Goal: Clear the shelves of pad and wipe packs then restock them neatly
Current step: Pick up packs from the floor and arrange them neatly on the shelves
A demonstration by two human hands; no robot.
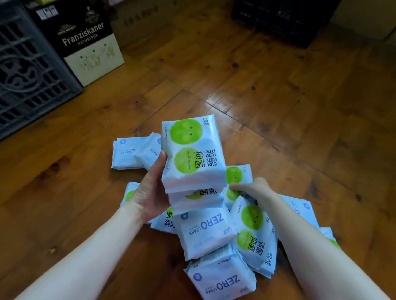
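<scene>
1. Nearest the viewer, below both wrists: a blue-printed ZERO pack [220,283] lies on the wooden floor [284,96], with a second ZERO pack [206,231] leaning over it.
2. Under the right forearm: a green-dot pack [253,232] lies tilted in the loose heap.
3. Left hand [151,193]: clamped on a stack of green-dot packs [192,154] raised above the heap. The thumb presses the stack's near-left edge and the fingers are hidden beneath. At least two packs are held.
4. Right hand [253,188]: reaching down just right of the stack, thumb touching another green-dot pack [237,176]. The fingers are hidden, so a closed grip cannot be confirmed.
5. Beyond the left hand: more blue packs [129,154] on the floor.
6. Far left of both hands: a Franziskaner carton [84,40] and a dark crate [27,72]. No shelf is in view.
7. Risk, as a judgement: the film wrappers look slick, so the lower pack could slide from the one-handed hold when another is added. Pulling a pack from the heap could topple its neighbours.
</scene>
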